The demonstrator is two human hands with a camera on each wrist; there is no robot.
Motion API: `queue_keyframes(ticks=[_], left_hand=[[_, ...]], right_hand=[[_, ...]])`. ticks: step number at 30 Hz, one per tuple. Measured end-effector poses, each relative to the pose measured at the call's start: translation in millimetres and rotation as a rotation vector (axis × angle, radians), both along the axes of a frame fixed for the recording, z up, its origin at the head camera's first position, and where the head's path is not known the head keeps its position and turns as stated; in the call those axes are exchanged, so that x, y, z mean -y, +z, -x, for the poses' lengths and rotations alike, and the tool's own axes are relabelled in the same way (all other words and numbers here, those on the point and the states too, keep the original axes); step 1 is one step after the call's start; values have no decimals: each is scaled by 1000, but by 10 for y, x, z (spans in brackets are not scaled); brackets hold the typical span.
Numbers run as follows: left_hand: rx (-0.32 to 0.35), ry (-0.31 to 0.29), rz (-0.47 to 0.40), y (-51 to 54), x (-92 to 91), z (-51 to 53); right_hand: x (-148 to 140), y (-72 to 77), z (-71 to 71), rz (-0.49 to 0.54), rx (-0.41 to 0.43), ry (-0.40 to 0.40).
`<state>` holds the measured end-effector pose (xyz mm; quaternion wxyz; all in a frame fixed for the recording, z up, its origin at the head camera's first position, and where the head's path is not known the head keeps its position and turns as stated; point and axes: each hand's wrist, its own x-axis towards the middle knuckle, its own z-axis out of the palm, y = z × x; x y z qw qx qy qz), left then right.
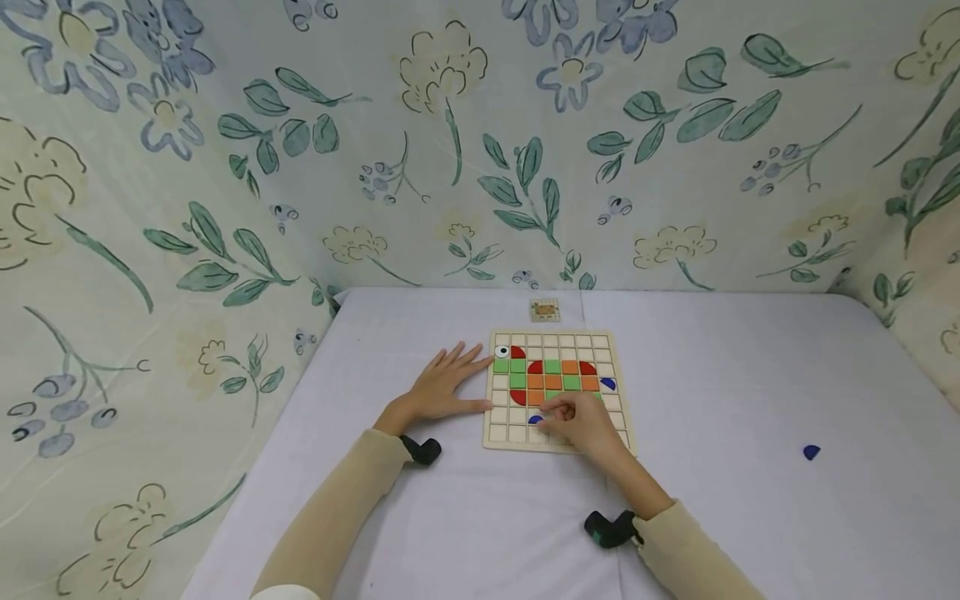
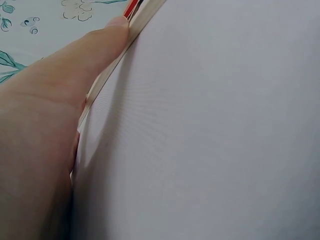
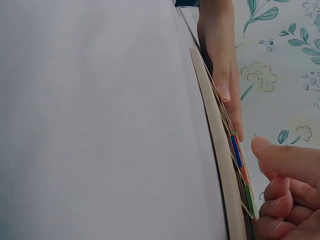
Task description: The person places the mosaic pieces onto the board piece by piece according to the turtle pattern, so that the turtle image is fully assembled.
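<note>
A square wooden grid board lies on the cloth, holding red, green and orange tiles and a white eye tile. My left hand lies at its left edge with fingers spread; the thumb touches the rim in the left wrist view. Over the board's lower part is my right hand, fingers loosely bent, with nothing visible between thumb and index finger. Beside its fingertips, a blue half-round tile sits in the grid. Another blue tile sits at the right side. The right hand hides some cells.
A small pattern card lies behind the board. Far to the right, a loose blue piece rests on the white tablecloth. Floral fabric hangs behind and at the sides of the table.
</note>
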<state>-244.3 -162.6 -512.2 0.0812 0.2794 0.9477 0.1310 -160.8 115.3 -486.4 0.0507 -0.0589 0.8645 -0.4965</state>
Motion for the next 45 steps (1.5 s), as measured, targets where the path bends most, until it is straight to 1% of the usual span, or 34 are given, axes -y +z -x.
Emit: queue_keyframes(ticks=[3,10,14,18,23,29,33,35,39,45], left_hand=[[0,-4,-2,-5,0,7],[0,-5,3,-13,-4,17],[12,1,11,-10,-3,17],[13,1,5,-4,-4,11],[23,-5,-10,17,-7,-2],[5,-4,-19,34,-17,-22],[-5,-1,-17,32,-19,-25],[-7,-1,-17,24,-15,-23],[-1,2,-10,16,-10,-26],[0,3,-26,23,-15,-32]], right_hand=[[-77,25,3,7,-21,4],[-343,153,-13,33,-47,3],[-550,222,-32,17,-42,-13],[-781,272,-74,-11,-32,-46],[-1124,278,-137,-57,-59,-82],[-1561,251,-218,-139,-116,-135],[-1863,226,-280,-148,-164,-142],[-2003,231,-317,-133,-169,-139],[-2263,256,-391,-117,-149,-151],[-2649,224,-477,-172,-139,-190]])
